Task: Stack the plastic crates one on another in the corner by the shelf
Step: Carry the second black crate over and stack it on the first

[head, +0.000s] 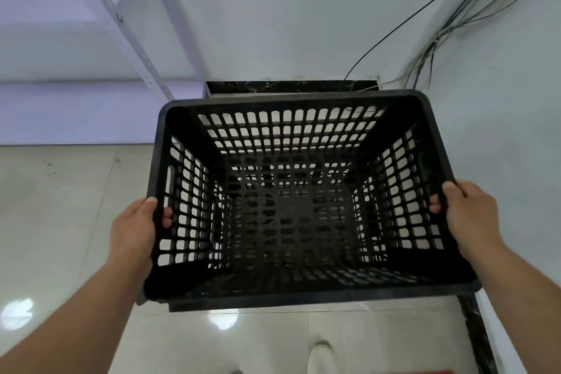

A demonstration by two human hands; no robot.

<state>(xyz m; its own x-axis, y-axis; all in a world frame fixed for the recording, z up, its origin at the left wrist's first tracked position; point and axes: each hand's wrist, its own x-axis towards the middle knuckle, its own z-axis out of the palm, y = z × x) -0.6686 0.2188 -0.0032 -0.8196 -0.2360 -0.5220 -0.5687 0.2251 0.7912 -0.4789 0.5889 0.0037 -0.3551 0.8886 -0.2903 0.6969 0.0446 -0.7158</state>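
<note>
The left hand (133,228) grips the left rim of a black plastic crate (303,291), fingertips curled through its slotted wall; the right hand (469,215) clasps the right rim likewise, thumb on top. The crate is held upright and open-topped in the corner of the tiled floor (54,206), near the white wall (288,24); another dark crate seems to sit beneath it, though that is hard to tell; the metal shelf (127,39) stands to the left, cables (431,48) hang at right.

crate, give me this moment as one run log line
left hand: grips crate left rim | right hand: grips right rim | crate: upright, empty, facing corner
</note>
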